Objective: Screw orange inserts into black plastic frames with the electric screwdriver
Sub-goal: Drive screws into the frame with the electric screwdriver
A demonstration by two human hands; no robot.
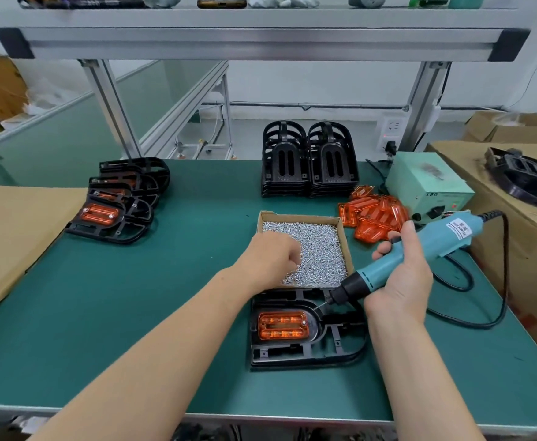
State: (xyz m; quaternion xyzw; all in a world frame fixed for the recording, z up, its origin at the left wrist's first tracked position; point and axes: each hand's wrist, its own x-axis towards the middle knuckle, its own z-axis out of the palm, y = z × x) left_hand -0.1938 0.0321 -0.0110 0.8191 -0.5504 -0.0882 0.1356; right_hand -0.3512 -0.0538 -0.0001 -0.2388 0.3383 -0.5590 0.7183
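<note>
A: At the near edge of the green bench mat (165, 281), a flat black plastic frame (292, 351) lies with a ribbed translucent orange insert (281, 324) seated in its left pocket. One silver screw head shows at the insert's right end.

B: And the right hand (400, 281)?

A: Wrapped firmly round the teal corded electric screwdriver (442, 240), fingers curled about the barrel. The tool slants down to the left, with its black nose and bit tip over the frame's far rail, just beside the insert's pocket. Whether the bit touches the plastic, I cannot tell.

B: Left hand (270, 256)?

A: It's over the shallow cardboard tray (345, 237) of small silver screws (319, 246), knuckles up, fingers bunched and curled down into the heap. The fingertips are hidden, so whether they pinch a screw I cannot tell.

B: Where does that tray sit?

A: Just behind the frame, touching it or very nearly. To the tray's right there's a loose pile of orange inserts (372, 218), next to a pale green power box (429, 183).

B: Any other frames?

A: Two upright stacks of black frames (308, 163) at the back, and over on the left a fanned stack of fitted frames (117, 205), orange showing in the top one.
</note>
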